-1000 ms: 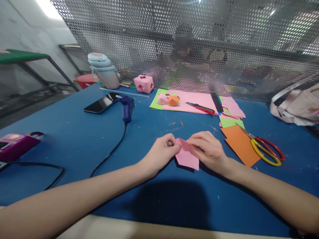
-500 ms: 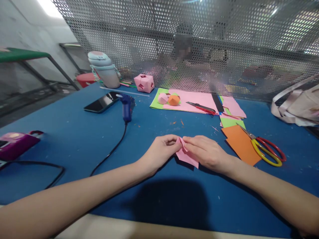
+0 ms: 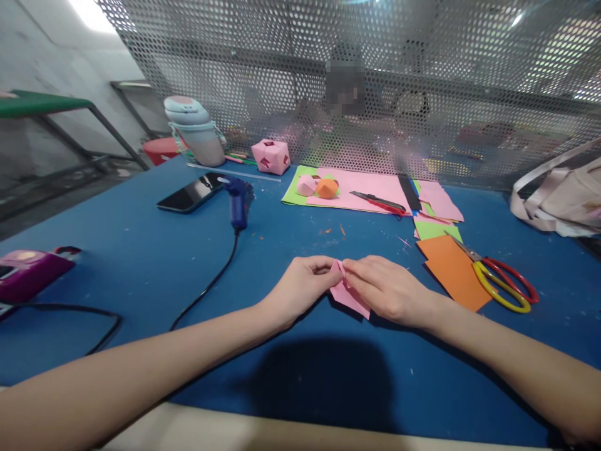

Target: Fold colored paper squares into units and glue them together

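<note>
- In the head view, on a blue table (image 3: 291,244): a glue gun (image 3: 238,203), with a black cord (image 3: 211,287) trailing toward the near edge.
- To the right of the glue gun and nearer the wearer: pink paper (image 3: 348,299), folded and partly covered by both hands.
- On that paper's left side: left hand (image 3: 303,287), clamped on it between thumb and fingers.
- On its right side: right hand (image 3: 387,288), closed over it with fingers side by side, thumb hidden; fingertips of both hands very near each other at the fold.
- Left of the glue gun: a phone (image 3: 190,193), just beside; farther left and nearer the wearer, a purple device (image 3: 30,272).
- Beyond the glue gun: a bottle (image 3: 201,139) to the left, a pink paper box (image 3: 271,156) to the right.
- Right of the glue gun and slightly beyond: stacked paper sheets (image 3: 359,180), bearing two small paper shapes (image 3: 327,188) and a red cutter (image 3: 380,203).
- Well right of the glue gun: orange paper (image 3: 453,275), with scissors (image 3: 504,285) resting partly across it.
</note>
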`<act>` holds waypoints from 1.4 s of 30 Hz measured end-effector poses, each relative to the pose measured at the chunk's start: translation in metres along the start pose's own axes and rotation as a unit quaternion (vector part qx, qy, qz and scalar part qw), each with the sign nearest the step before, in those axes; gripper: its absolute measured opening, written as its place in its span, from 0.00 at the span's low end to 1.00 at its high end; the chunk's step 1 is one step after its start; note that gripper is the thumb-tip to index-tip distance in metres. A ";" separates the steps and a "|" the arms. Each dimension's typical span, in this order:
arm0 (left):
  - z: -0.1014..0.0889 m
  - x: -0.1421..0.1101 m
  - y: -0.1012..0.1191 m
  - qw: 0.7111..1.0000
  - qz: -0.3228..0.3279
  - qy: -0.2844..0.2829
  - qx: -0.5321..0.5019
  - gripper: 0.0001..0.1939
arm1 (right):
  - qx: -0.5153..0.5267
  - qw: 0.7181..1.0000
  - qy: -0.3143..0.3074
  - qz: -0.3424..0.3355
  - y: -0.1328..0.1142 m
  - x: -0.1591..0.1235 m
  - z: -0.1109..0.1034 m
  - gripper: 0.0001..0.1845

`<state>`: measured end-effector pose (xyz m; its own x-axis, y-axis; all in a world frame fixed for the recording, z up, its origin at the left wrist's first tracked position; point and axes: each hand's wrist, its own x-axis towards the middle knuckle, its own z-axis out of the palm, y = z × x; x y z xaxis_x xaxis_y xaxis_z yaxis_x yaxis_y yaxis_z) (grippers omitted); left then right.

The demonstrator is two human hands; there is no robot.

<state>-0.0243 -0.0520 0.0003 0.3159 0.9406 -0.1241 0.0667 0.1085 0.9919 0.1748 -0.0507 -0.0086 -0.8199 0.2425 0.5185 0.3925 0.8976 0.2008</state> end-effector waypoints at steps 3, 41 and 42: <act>-0.001 0.000 -0.001 1.000 0.010 -0.022 -0.011 0.12 | -0.003 1.000 -0.009 0.004 0.001 0.000 0.000 0.15; 0.001 -0.004 0.005 0.988 0.076 0.011 0.131 0.14 | 0.355 0.826 0.038 0.436 -0.006 0.014 -0.008 0.08; 0.001 -0.004 0.005 0.989 0.076 0.008 0.129 0.14 | 0.359 0.822 0.039 0.439 -0.006 0.014 -0.008 0.08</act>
<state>-0.0244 -0.0556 0.0053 0.3265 0.9448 0.0278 0.2596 -0.1179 0.9585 0.1648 -0.0555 0.0039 -0.3109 0.9144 0.2591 0.4482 0.3814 -0.8085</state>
